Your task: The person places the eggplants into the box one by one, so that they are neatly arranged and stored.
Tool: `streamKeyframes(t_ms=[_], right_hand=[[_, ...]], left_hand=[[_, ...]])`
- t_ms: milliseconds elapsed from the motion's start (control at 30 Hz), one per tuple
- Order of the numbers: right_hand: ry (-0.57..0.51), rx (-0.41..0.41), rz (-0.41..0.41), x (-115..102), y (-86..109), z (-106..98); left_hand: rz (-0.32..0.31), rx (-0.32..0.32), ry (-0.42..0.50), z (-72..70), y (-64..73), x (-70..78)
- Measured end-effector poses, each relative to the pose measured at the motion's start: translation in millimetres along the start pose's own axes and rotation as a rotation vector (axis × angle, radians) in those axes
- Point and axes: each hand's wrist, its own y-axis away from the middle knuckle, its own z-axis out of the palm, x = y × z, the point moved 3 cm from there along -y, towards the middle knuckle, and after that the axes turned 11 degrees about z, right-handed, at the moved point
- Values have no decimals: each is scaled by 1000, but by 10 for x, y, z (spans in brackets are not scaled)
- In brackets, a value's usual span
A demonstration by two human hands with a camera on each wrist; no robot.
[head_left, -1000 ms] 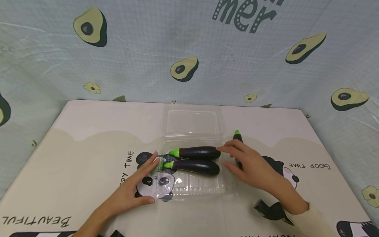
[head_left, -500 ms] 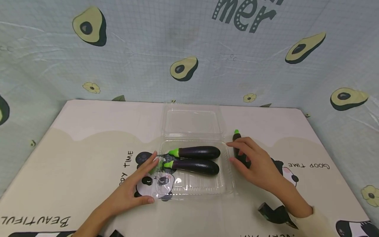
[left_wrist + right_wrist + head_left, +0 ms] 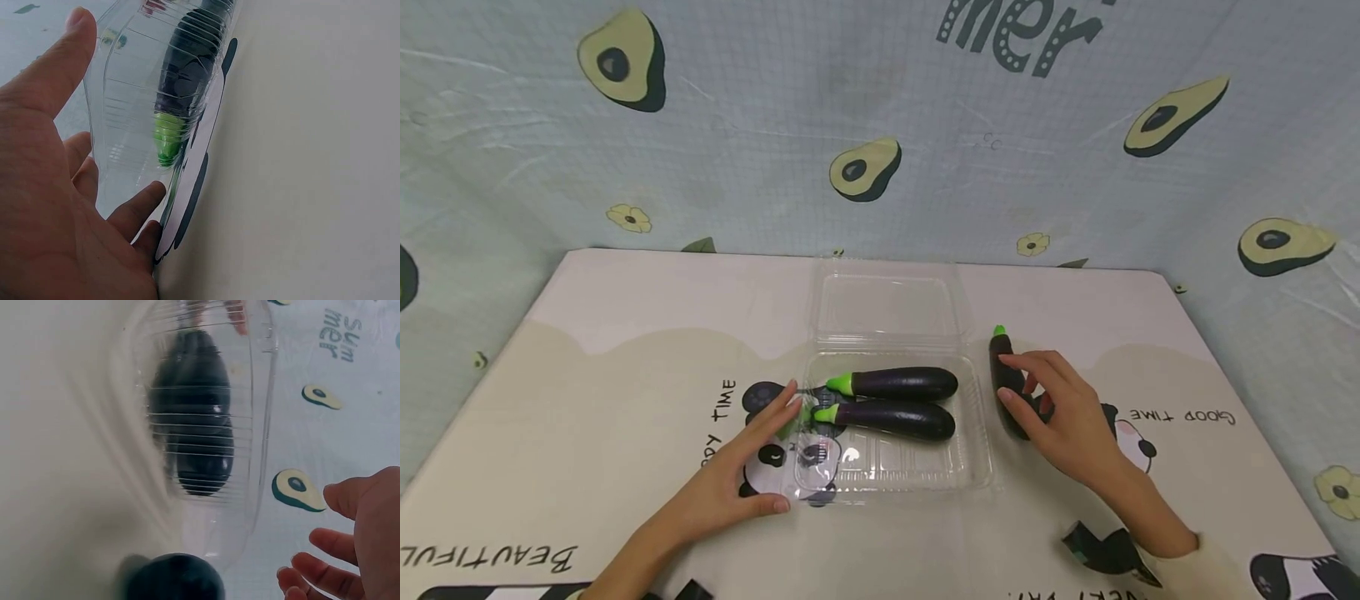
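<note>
A clear plastic clamshell container (image 3: 917,471) lies with its lid (image 3: 887,308) folded back. Inside are two dark purple eggplants, a rear one (image 3: 906,383) and a front one (image 3: 898,420), their green stems pointing left. My left hand (image 3: 730,483) rests beside the container's left wall, fingers extended; in the left wrist view the fingers (image 3: 140,209) are close against the plastic. Right of the container lies a third eggplant (image 3: 1005,375), its green stem toward the back. My right hand (image 3: 1063,421) hovers over it with fingers spread, and the right wrist view shows the hand (image 3: 375,544) apart from that eggplant (image 3: 175,578).
The table is covered by a beige and pink cloth (image 3: 625,400) with printed animals and words. A pale curtain (image 3: 737,108) with avocado prints rises behind and at both sides. A dark print (image 3: 1108,552) shows near the right sleeve (image 3: 1191,571).
My right hand has moved right, from the two eggplants' rounded ends across the container's right wall to above the third eggplant. My left hand has stayed in place.
</note>
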Motion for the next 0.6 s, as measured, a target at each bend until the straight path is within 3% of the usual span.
streamKeyframes(t_ms=[300,600], right_hand=[[28,77,126,110,118,56],[25,83,264,228,240,78]], left_hand=[[8,1,12,-8,0,2],[30,9,27,-11,1,-5]])
